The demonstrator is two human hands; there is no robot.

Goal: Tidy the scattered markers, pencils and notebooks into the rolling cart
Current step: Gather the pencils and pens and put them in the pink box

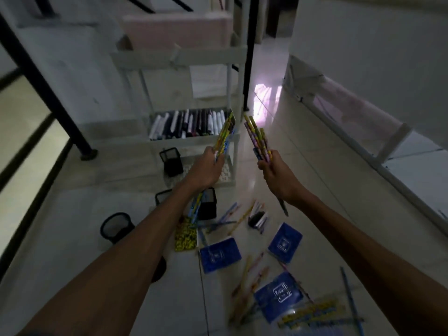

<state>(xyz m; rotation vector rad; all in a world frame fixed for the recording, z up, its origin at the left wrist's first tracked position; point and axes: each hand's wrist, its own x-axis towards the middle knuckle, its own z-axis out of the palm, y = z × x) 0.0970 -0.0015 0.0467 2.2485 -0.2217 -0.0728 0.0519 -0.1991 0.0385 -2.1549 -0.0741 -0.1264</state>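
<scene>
Roughly midway, I'd judge. Markers (191, 124) are already lying packed in the middle tray of the rolling cart (194, 139); top tray is looking bare from here.

Still sitting on the floor: three blue notebooks (220, 255), a yellow patterned notebook (185, 236), loose pencils (247, 282), a small pile of markers (258, 218), plus black mesh pen cups (171, 162).

Left hand (206, 169) is gripping a bundle of patterned pencils (224, 134), fingers curled tight, tips fanning up right at the cart's front edge.

Right hand (275, 175) is clutching a second pencil bunch (258, 137), fingers wrapped round it, held just beside the cart, not over a tray yet.
</scene>
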